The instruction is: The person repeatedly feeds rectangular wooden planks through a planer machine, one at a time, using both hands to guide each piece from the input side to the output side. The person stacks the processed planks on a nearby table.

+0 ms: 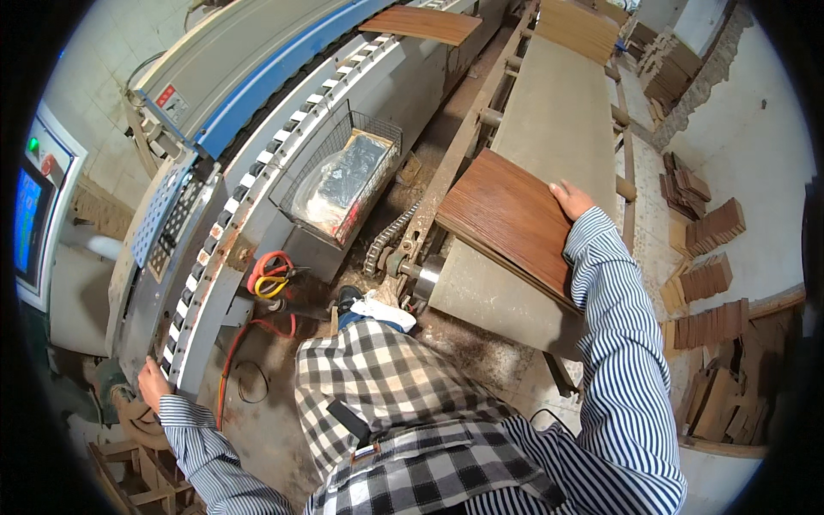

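At the lower left, my left hand rests at the edge of the long machine, its fingers curled beside the black-and-white track. My right hand grips the far right corner of a reddish-brown wood panel, which lies on another board over a grey conveyor belt. My right sleeve hides part of the panel's right side.
A wire basket with wrapped items sits between machine and conveyor, near red-and-yellow cutters. Panels lie on the machine and conveyor's far end. A lit screen stands left. Board stacks line the right wall.
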`<state>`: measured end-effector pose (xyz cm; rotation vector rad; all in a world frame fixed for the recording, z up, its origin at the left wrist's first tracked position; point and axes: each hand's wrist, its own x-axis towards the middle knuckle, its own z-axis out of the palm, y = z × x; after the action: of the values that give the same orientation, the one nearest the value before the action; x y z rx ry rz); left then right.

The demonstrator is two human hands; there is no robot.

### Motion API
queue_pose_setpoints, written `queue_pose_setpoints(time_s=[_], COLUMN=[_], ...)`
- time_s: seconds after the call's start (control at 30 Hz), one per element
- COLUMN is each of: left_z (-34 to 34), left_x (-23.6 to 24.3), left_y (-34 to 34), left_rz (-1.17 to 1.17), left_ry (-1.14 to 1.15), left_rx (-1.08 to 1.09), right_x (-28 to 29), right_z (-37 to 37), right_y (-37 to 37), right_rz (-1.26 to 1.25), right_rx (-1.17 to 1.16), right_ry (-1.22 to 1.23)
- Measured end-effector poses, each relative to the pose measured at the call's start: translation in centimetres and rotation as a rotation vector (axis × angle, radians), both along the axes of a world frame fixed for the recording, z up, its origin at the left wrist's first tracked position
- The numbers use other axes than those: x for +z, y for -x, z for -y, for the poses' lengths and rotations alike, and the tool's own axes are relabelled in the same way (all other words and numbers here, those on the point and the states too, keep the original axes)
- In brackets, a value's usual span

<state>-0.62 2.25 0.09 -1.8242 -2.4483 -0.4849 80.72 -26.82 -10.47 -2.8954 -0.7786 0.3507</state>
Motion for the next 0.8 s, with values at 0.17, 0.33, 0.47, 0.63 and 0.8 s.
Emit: queue_pose_setpoints(time_s=[0.17, 0.33, 0.47, 0.63, 0.8], left_z=[0.8, 1.6, 2.3, 2.4, 3.1], left_x=[-0.2, 0.7, 1.3, 1.0, 0.9], left_y=[-0.4, -1.4, -1.6, -1.7, -1.3], left_rz=[-0.042, -0.053, -0.052, -0.034, -0.06], left_ry=[-0.03, -0.016, -0.026, -0.092, -0.143], left_rx=[0.0, 0.018, -0.008, -0.036, -0.008], right_x=[3.8, 4.3, 4.0, -2.3, -0.2], right_z=[7.2, 11.1, 12.9, 18.9, 16.0], right_y=[6.9, 16.2, 20.4, 23.1, 29.2], right_rz=[0.088, 0.214, 0.247, 0.117, -1.283], right_rx=[0.274, 0.189, 0.163, -0.697, -0.762], right_ry=[0.081, 0.156, -0.186, -1.015, -1.586])
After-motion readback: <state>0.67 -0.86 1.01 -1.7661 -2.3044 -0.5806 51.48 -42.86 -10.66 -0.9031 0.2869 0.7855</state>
